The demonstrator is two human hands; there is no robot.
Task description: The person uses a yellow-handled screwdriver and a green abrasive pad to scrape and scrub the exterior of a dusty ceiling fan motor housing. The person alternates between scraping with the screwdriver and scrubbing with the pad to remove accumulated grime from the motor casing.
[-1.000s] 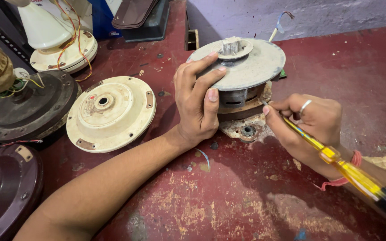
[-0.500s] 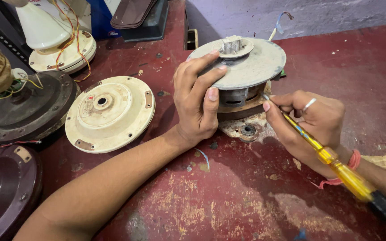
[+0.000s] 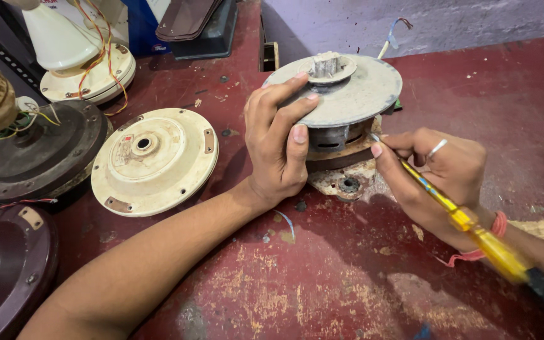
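On a worn red workbench (image 3: 347, 277), a cream fan cover (image 3: 153, 158) lies at left. Right of it, the left hand (image 3: 278, 148) is clamped around a dusty grey fan motor (image 3: 347, 94) at centre far. The motor looks heavy, rigid metal, best gripped by its rim. The right hand (image 3: 439, 176) is closed on a yellow screwdriver (image 3: 467, 223), tip at the motor's seam.
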